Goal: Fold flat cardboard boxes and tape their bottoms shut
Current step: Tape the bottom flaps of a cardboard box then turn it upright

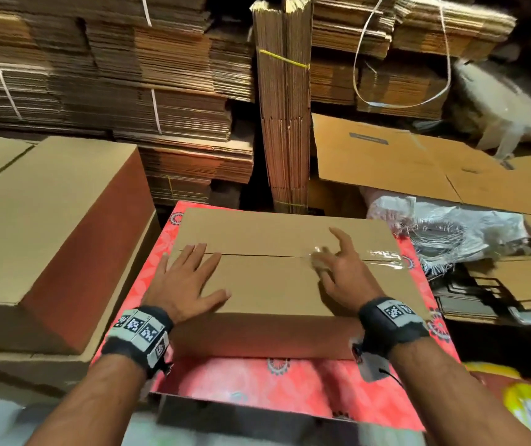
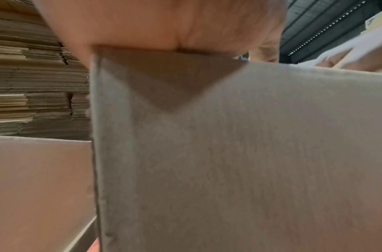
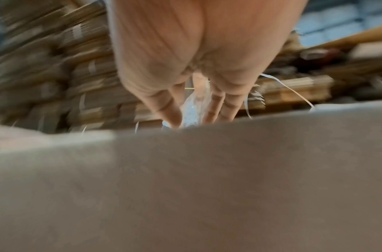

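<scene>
We could not see the right hand [image 1: 341, 268] sharply: motion blur smeared its fingers [image 1: 320, 263] over the clear tape [image 1: 383, 257]. In the right wrist view the fingertips [image 3: 175, 117] were hidden behind the box [image 3: 207, 187] edge. The left wrist view cut off the left hand [image 2: 160, 25] at the top.

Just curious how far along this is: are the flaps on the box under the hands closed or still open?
Closed: the flaps lie flat, meeting at a seam, with clear tape only over its right part.

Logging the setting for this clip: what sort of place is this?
Most likely a carton storeroom or packing workshop. Strapped stacks of flat cardboard fill the back, an upright tied bundle stands among them, and a folded box is being taped on a red-covered table.
</scene>
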`<state>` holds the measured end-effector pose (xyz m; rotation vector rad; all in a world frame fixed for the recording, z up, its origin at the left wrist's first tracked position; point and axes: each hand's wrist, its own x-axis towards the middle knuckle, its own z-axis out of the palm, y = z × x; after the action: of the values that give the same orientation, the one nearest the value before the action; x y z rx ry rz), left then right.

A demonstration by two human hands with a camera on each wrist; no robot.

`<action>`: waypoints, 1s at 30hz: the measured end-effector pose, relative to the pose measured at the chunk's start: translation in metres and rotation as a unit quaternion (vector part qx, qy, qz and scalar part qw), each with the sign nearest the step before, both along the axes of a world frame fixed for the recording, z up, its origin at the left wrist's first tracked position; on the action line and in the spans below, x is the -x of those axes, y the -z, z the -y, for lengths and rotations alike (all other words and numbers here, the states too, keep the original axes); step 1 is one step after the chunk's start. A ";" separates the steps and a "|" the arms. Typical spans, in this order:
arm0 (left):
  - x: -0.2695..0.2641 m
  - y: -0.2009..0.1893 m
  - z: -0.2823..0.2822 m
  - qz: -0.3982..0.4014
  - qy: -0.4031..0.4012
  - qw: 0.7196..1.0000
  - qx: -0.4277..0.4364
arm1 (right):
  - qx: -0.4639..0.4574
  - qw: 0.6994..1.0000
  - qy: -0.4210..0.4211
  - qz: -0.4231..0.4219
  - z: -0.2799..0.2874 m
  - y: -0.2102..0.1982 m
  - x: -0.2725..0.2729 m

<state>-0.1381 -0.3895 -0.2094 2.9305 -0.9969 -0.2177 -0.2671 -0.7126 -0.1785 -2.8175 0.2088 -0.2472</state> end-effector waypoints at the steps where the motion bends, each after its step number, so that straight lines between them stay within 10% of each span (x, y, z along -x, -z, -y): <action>1: -0.003 -0.001 0.001 -0.001 0.003 1.000 -0.003 | -0.030 0.999 0.001 -0.010 0.000 -0.002 -0.001; 5: -0.001 -0.010 0.012 -0.004 -0.011 1.000 -0.004 | -0.073 0.995 0.063 -0.032 -0.024 -0.013 -0.015; 12: 0.040 -0.003 0.090 -0.030 -0.006 0.999 0.022 | 0.162 0.976 -0.025 -0.145 -0.056 0.006 -0.047; 20: 0.037 0.005 0.086 -0.001 0.001 1.000 0.014 | 0.185 0.979 0.012 -0.090 0.027 -0.008 -0.017; 25: 0.028 0.005 0.084 -0.005 0.006 1.000 0.024 | 0.097 0.978 0.185 0.002 0.098 -0.010 0.023; 30: 0.029 -0.002 0.092 -0.025 -0.017 0.999 0.018 | -0.083 0.988 0.120 0.053 0.098 -0.019 0.015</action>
<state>-0.1674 -0.4811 -0.2073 2.8926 -0.9325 -0.2664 -0.2825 -0.8107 -0.1592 -2.6044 0.5221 -0.4111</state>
